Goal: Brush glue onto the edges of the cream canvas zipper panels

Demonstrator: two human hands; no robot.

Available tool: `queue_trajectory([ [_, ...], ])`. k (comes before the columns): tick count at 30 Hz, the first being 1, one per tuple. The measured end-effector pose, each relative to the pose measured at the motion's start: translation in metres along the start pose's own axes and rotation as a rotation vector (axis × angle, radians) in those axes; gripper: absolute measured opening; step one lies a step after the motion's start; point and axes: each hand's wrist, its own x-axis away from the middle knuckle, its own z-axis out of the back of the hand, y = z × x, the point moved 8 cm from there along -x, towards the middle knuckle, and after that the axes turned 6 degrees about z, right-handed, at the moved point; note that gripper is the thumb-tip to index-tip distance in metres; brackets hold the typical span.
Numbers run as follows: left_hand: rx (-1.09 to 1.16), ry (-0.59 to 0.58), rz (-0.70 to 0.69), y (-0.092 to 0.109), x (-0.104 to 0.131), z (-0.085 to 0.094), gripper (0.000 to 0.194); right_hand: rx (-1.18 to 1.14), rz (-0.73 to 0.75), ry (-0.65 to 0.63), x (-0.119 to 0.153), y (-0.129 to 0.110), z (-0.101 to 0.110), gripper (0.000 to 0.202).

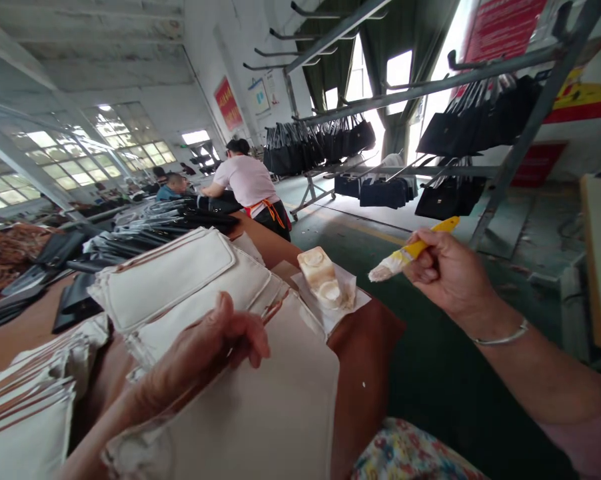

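Brush (405, 257) hovering clear of the panel (285, 407)

The right hand (445, 273) is gripping the brush by its yellow handle, beside the desk (363, 380), and the whitish bristles are touching nothing. They are pointing towards the container (316, 268) on the desk. The left hand (220, 333) is hovering loosely open over the pale panel, holding nothing; whether it is touching is unclear. The step in hand seems to be between loading and spreading; the next move would be calling for a steadied panel and controlled bristles.
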Motion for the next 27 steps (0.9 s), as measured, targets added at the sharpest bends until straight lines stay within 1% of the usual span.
queue_trajectory([
  [1,-0.050,0.006,0.076,-0.027,-0.001,0.009,0.088,0.009,-0.029,-0.002,0.007,0.011,0.003,0.015],
  [3,-0.208,0.118,0.172,-0.077,-0.003,0.026,0.070,0.036,-0.087,-0.007,0.020,0.038,0.008,0.016],
  [4,-0.311,0.186,0.198,-0.099,-0.004,0.029,0.059,0.053,-0.113,-0.009,0.026,0.052,0.010,0.017],
  [5,-0.409,0.246,0.213,-0.118,-0.006,0.028,0.049,0.071,-0.136,-0.010,0.032,0.066,0.013,0.019],
  [6,-0.485,0.290,0.225,-0.134,-0.008,0.021,0.042,0.089,-0.156,-0.010,0.038,0.081,0.015,0.021],
  [7,-0.536,0.323,0.234,-0.148,-0.011,0.010,0.038,0.109,-0.175,-0.010,0.042,0.095,0.017,0.023],
  [10,-0.544,0.408,0.266,-0.176,-0.023,-0.027,0.032,0.192,-0.216,-0.001,0.052,0.135,0.018,0.029],
  [12,-0.520,0.489,0.308,-0.188,-0.030,-0.043,0.031,0.261,-0.223,-0.008,0.054,0.158,0.013,0.032],
  [14,-0.470,0.547,0.361,-0.197,-0.037,-0.051,0.034,0.334,-0.200,-0.045,0.052,0.176,0.003,0.035],
  [15,-0.433,0.553,0.374,-0.201,-0.040,-0.054,0.035,0.370,-0.180,-0.070,0.050,0.183,-0.004,0.037],
  [17,-0.342,0.529,0.353,-0.204,-0.045,-0.058,0.037,0.434,-0.128,-0.124,0.047,0.194,-0.019,0.038],
  [19,-0.242,0.487,0.293,-0.202,-0.046,-0.060,0.041,0.470,-0.084,-0.165,0.044,0.200,-0.034,0.038],
  [23,-0.065,0.444,0.208,-0.196,-0.038,-0.064,0.054,0.549,-0.047,-0.286,0.042,0.215,-0.062,0.034],
  [25,-0.005,0.428,0.174,-0.193,-0.033,-0.068,0.055,0.618,-0.023,-0.339,0.040,0.221,-0.072,0.034],
  [27,0.062,0.402,0.133,-0.191,-0.030,-0.072,0.051,0.660,0.009,-0.336,0.035,0.220,-0.075,0.036],
])
